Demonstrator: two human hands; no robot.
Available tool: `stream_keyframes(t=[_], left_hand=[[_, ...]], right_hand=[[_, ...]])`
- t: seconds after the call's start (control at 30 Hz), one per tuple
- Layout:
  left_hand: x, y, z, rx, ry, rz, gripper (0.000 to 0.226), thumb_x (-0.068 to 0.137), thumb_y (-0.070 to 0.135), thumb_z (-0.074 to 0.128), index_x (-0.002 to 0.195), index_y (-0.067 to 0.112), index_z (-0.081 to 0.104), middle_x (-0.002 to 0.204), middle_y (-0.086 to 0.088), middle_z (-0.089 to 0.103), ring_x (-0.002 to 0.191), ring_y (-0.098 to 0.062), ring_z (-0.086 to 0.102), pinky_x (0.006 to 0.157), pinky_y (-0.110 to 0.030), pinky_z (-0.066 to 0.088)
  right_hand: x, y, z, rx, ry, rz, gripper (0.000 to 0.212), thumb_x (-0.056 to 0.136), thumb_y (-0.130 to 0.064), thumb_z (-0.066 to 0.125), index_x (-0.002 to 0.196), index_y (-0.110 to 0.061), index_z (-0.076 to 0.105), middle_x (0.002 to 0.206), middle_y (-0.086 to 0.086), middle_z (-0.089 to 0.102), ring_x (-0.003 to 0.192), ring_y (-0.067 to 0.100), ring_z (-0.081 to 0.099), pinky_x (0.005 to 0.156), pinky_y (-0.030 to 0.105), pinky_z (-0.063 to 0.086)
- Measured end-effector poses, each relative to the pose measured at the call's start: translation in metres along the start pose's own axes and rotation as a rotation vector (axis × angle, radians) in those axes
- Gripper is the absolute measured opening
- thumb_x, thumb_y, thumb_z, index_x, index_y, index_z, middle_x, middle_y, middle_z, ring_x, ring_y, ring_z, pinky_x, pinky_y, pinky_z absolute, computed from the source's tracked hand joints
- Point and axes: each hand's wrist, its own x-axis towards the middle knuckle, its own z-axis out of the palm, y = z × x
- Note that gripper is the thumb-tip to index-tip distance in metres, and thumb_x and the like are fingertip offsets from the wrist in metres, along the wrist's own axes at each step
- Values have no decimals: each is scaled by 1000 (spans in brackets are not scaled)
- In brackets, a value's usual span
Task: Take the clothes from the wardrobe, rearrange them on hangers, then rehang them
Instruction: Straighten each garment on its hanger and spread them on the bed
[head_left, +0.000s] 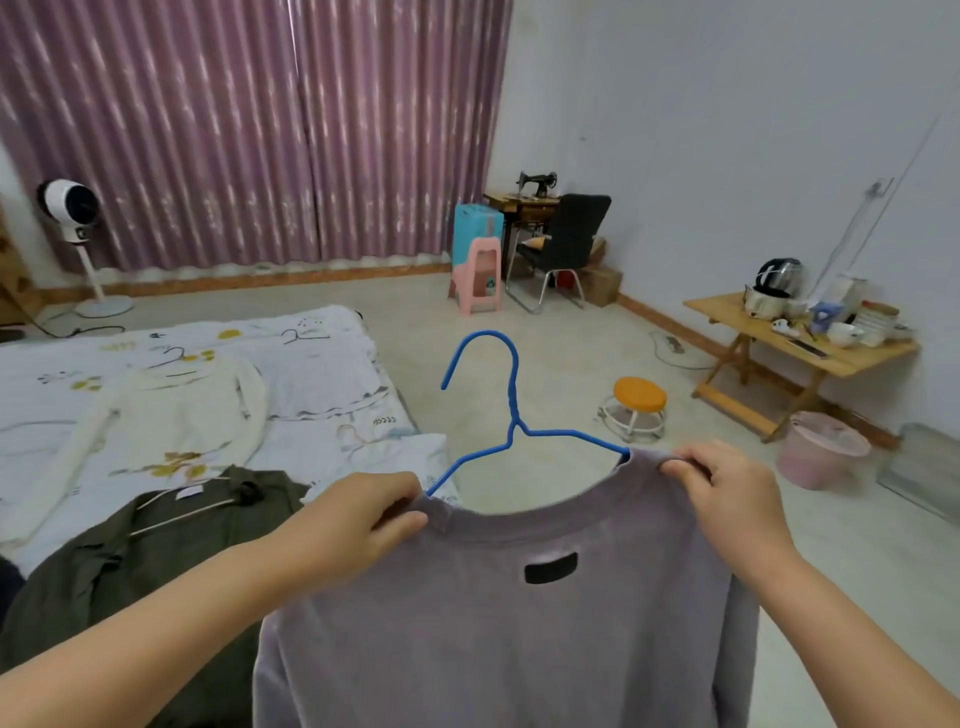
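A mauve-grey top (498, 623) with a black neck label hangs in front of me on a blue wire hanger (511, 415), whose hook sticks up out of the neck opening. My left hand (358, 525) pinches the collar at the left shoulder. My right hand (737, 493) pinches the collar at the right shoulder. On the bed lie a cream sweater (182, 410) on a hanger and a dark olive shirt (135, 571) on a pale hanger.
The bed (322, 374) with a patterned white sheet fills the left. An orange stool (639, 405), a pink bin (821, 452), and a wooden table (831, 353) with dishes stand on the right. Behind are a pink chair (478, 275) and a fan (72, 218).
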Motion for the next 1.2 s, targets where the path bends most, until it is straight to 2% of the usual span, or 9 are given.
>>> stream_keyframes(t=[0.13, 0.4, 0.63, 0.77, 1.03, 1.13, 1.2], left_hand=[[60, 8, 32, -116, -47, 57, 32, 93, 28, 50, 64, 29, 35, 59, 11, 43, 58, -1, 40, 57, -16, 32], [155, 41, 79, -152, -129, 82, 35, 93, 26, 50, 63, 27, 33, 58, 9, 40, 55, -4, 36, 55, -17, 30], [219, 75, 117, -177, -77, -64, 32, 91, 23, 52, 63, 28, 39, 55, 10, 42, 54, -5, 39, 54, -18, 30], [253, 98, 132, -205, -9, -124, 33, 91, 23, 53, 62, 29, 40, 53, 9, 41, 54, -4, 41, 52, -18, 31], [291, 93, 141, -232, 193, -261, 32, 93, 17, 50, 65, 26, 38, 55, 8, 40, 55, -5, 40, 53, -19, 28], [298, 72, 138, -214, 274, -277, 19, 92, 15, 50, 73, 14, 49, 55, 8, 41, 59, -11, 39, 56, -26, 29], [302, 51, 136, -198, 311, -288, 17, 91, 14, 51, 77, 6, 52, 56, 7, 40, 59, -15, 40, 57, -27, 29]], right_hand=[[36, 45, 4, -74, 12, 53, 8, 81, -3, 66, 74, -5, 68, 73, 6, 60, 73, 25, 52, 64, 32, 34], [100, 139, 14, -124, -45, 118, 12, 85, -4, 62, 74, -9, 64, 73, 5, 56, 74, 24, 49, 63, 30, 30], [179, 213, 34, -74, -132, 60, 10, 87, -9, 59, 81, -9, 67, 80, 5, 58, 79, 21, 49, 66, 30, 30], [225, 243, 36, -69, -179, 20, 10, 88, -10, 58, 83, -10, 66, 80, 4, 54, 81, 26, 50, 63, 29, 25], [286, 242, 69, -39, -185, -23, 14, 89, -11, 57, 93, -4, 68, 98, 19, 64, 93, 34, 55, 68, 28, 28], [298, 226, 96, 0, -163, -8, 17, 91, -12, 55, 99, -3, 66, 102, 19, 65, 95, 34, 56, 71, 29, 31], [304, 212, 119, 43, -156, 18, 24, 92, -13, 54, 113, -3, 61, 114, 18, 61, 106, 32, 53, 80, 31, 36]])
